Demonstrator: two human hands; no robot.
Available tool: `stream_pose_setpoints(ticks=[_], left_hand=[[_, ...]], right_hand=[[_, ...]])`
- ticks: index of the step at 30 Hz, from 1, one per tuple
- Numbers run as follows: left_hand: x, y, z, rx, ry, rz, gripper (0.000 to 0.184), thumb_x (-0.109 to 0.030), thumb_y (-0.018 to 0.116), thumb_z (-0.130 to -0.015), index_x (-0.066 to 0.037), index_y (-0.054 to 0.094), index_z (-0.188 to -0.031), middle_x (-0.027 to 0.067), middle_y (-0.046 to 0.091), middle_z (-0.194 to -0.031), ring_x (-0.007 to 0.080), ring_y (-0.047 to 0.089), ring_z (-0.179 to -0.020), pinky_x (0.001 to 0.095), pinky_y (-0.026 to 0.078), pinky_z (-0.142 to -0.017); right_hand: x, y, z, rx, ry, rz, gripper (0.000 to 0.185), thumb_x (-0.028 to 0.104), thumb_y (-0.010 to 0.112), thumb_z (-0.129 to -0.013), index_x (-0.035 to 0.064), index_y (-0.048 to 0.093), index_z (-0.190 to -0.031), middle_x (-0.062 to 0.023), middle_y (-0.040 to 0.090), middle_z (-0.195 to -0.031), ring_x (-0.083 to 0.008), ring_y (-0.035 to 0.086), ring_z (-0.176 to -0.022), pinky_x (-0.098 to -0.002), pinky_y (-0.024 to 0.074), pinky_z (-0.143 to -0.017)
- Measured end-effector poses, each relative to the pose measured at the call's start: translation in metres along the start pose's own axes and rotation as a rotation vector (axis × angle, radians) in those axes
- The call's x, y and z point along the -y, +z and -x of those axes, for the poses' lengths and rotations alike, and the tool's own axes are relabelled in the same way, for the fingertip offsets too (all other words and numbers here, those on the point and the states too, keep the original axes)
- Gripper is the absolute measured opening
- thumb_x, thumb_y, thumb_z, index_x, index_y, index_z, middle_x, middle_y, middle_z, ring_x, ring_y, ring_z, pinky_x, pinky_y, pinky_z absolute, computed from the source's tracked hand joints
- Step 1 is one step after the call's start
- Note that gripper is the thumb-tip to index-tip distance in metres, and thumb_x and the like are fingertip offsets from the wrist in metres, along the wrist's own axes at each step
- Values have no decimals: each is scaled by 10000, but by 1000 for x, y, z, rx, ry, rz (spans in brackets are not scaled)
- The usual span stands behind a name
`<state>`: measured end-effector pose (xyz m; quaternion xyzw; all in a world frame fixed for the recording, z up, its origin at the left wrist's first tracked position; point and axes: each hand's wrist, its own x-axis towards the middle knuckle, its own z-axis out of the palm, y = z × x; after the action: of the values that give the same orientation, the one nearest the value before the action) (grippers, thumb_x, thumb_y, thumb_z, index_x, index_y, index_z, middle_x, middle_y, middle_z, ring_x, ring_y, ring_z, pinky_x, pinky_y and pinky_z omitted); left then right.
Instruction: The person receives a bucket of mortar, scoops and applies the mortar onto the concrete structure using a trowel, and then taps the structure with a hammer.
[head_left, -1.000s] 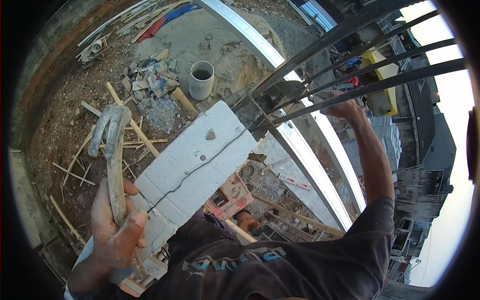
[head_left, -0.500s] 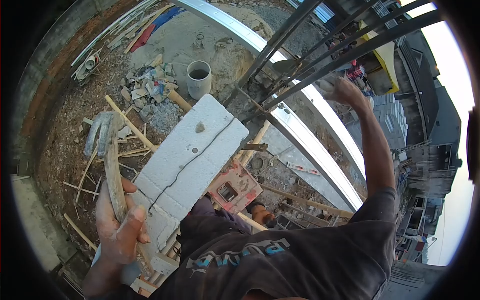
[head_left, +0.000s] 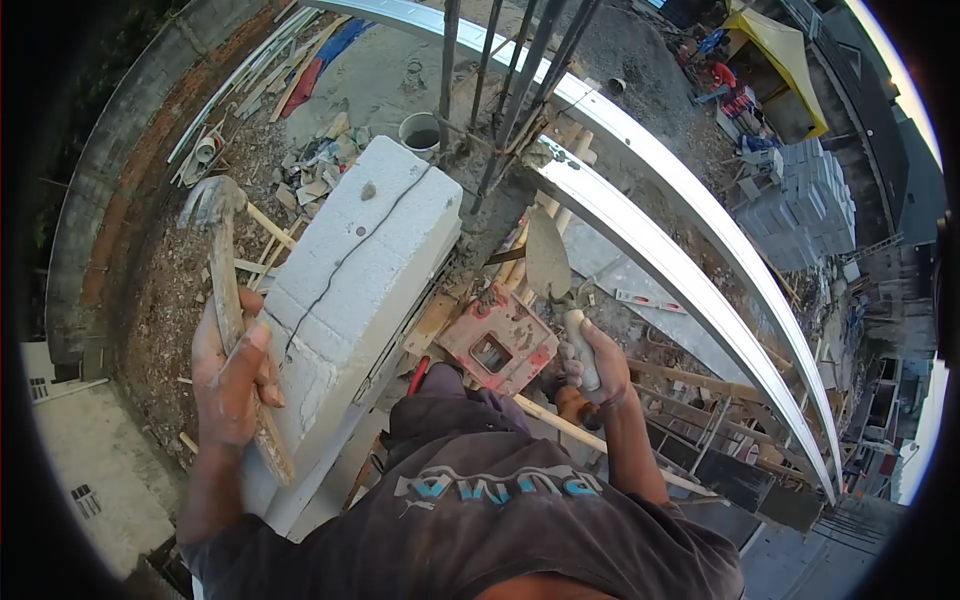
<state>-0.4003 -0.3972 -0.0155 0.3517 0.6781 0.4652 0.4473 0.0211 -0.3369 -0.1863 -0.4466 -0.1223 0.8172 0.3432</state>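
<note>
My left hand is wrapped round the wooden handle of a claw hammer, its metal head pointing up and away. Right beside that hand lies a white block with a dark wavy line along its top and a small lump of mortar on it. My right hand grips the pale handle of a trowel, whose grey-smeared blade points away from me. Between the block and the trowel sits a worn red plastic piece with a square hole.
Upright steel bars rise beyond the block's far end. Long shiny metal channels curve past on the right. A bucket and rubble lie below. Stacked blocks and a person in red are farther off.
My right hand has come down from beside the steel bars towards my body, bringing the trowel. My left hand still grips the hammer. The view has shifted.
</note>
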Motion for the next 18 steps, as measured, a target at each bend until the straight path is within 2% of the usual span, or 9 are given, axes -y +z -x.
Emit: stream_pose_setpoints(ticks=[1, 3, 6, 9, 12, 13, 16, 18], left_hand=[[0, 0, 0, 6, 7, -13, 388, -271, 576, -960, -22, 465, -1236, -42, 397, -619, 38, 402, -461, 204, 385, -432], [2, 1, 1, 9, 27, -20, 384, -276, 577, -966, -24, 475, -1237, -42, 395, -623, 40, 403, -469, 206, 383, -440], [6, 2, 2, 13, 62, -15, 382, -278, 582, -975, -22, 484, -1241, -42, 397, -632, 41, 401, -474, 206, 380, -447], [3, 1, 3, 27, 86, -27, 381, -283, 589, -981, -22, 491, -1240, -45, 406, -643, 40, 400, -477, 209, 381, -454], [5, 3, 3, 37, 111, -27, 375, -288, 602, -976, -25, 500, -1224, -47, 420, -643, 42, 418, -477, 211, 389, -458], [6, 4, 2, 31, 119, -27, 373, -288, 612, -971, -26, 503, -1214, -47, 428, -635, 42, 430, -472, 210, 396, -457], [3, 6, 4, 14, 146, -64, 374, -304, 628, -963, -31, 512, -1192, -47, 441, -633, 42, 453, -476, 209, 408, -458], [3, 4, 6, 18, 154, -87, 377, -315, 634, -961, -32, 518, -1181, -48, 446, -638, 40, 461, -483, 210, 411, -458]], right_hand=[[-13, -1, -18, 26, 18, -157, 374, 374, 507, -1032, 81, 500, -1263, -37, 560, -785, -121, 522, -540, -242, 420, -427], [-27, 8, -57, 15, -94, -188, 347, 384, 480, -1043, 103, 493, -1245, -37, 553, -770, -130, 518, -532, -245, 419, -421], [-45, 38, -91, 9, -80, -217, 306, 379, 460, -1048, 121, 499, -1207, -40, 553, -768, -126, 522, -534, -252, 414, -409], [-50, 41, -84, -88, -62, -43, 274, 360, 458, -1049, 120, 502, -1176, -38, 542, -744, -122, 518, -514, -267, 416, -399], [-35, 29, -56, -5, 15, 401, 288, 377, 455, -1052, 117, 520, -1157, -27, 550, -751, -111, 520, -495, -249, 411, -375], [-33, 22, -54, 8, 25, 390, 332, 381, 460, -1046, 84, 542, -1169, -36, 574, -777, -112, 534, -489, -258, 395, -365], [-18, 31, -53, -99, -178, 703, 360, 372, 467, -1040, 54, 558, -1182, -40, 586, -762, -115, 543, -494, -264, 395, -368], [0, 23, -82, -36, -257, 857, 377, 406, 496, -1022, 39, 576, -1054, -49, 573, -749, -126, 531, -506, -299, 417, -401]])
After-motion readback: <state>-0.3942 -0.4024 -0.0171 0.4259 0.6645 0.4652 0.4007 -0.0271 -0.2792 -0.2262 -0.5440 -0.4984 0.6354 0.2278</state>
